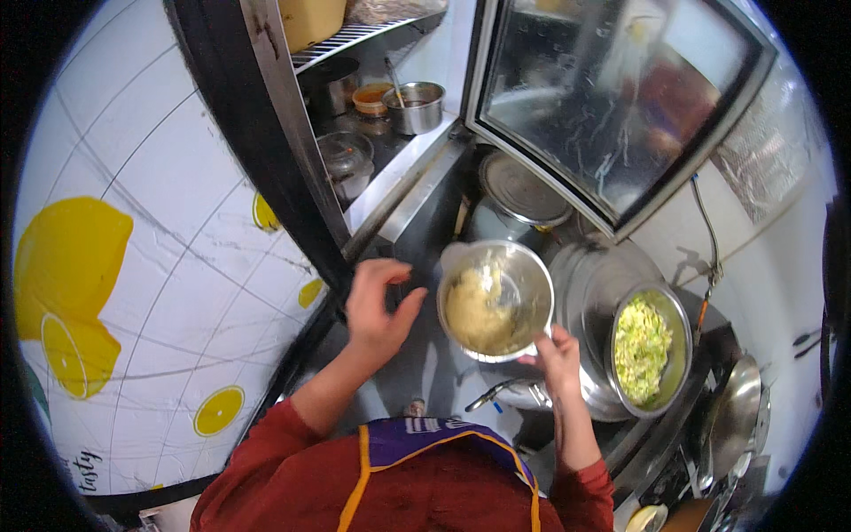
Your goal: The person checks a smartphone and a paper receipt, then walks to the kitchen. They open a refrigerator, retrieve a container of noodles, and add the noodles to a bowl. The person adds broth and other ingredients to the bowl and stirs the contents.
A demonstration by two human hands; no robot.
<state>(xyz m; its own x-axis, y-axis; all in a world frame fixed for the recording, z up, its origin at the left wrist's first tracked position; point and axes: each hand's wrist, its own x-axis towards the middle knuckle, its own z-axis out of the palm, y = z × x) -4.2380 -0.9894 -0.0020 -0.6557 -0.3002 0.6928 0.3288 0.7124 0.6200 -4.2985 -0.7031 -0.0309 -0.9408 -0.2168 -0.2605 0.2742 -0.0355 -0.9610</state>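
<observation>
My right hand (558,362) grips the rim or handle of a stainless steel bowl (532,272) at its lower right edge and holds it up in front of me. A pale yellowish mass (479,309), whose kind I cannot tell, lies inside against the near left side. To the left of the bowl my left hand (379,306) is raised, thumb and fingers apart, with nothing in it. It is near the frame of an upright refrigerator (266,113) whose glass door (598,113) stands swung out to the right.
Inside, a steel pot (417,116) with a spoon, an orange-filled tub (371,100) and a lidded clear container (346,159) sit below a wire shelf (372,36). Right of me, a metal bowl of chopped greens (641,352) rests on a large round lid. A lidded pot (522,186) stands under the door.
</observation>
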